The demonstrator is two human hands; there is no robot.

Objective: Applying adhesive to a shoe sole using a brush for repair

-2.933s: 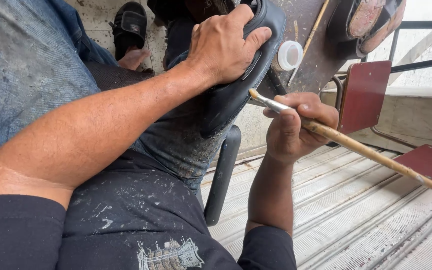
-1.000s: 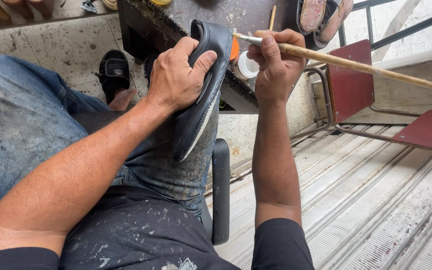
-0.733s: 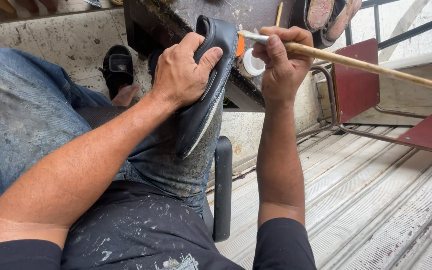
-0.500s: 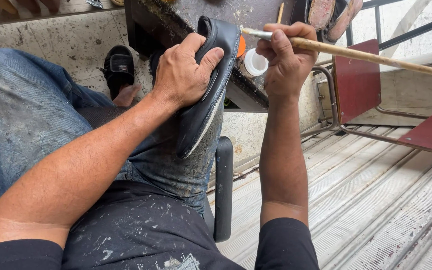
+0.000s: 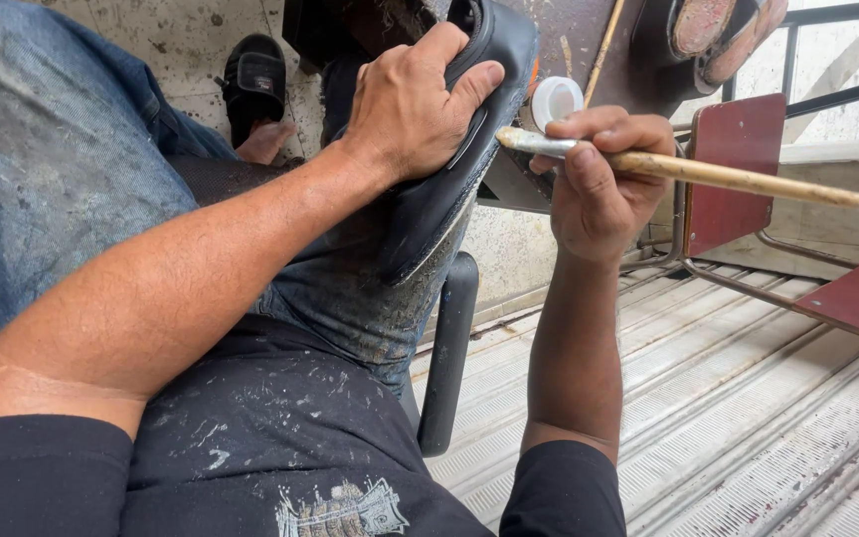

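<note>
My left hand (image 5: 415, 104) grips a black shoe (image 5: 449, 179) and presses it against my right knee, sole edge turned to the right. In my right hand (image 5: 599, 174) is a long wooden-handled brush (image 5: 748, 177), its metal ferrule and tip pointing left at the shoe's edge. A small white pot (image 5: 556, 99) sits on the workbench just above the brush tip.
A dark stained workbench (image 5: 589, 40) holds other shoes (image 5: 718, 25) at the top. A red metal chair (image 5: 748, 179) stands at the right on a ribbed metal floor (image 5: 748, 418). A black chair post (image 5: 446, 358) rises by my leg. A sandalled foot (image 5: 256, 94) rests at the upper left.
My right hand has brought the brush down from the white pot to the shoe's edge. The view has dropped and moved closer; my left hand keeps the shoe on my knee.
</note>
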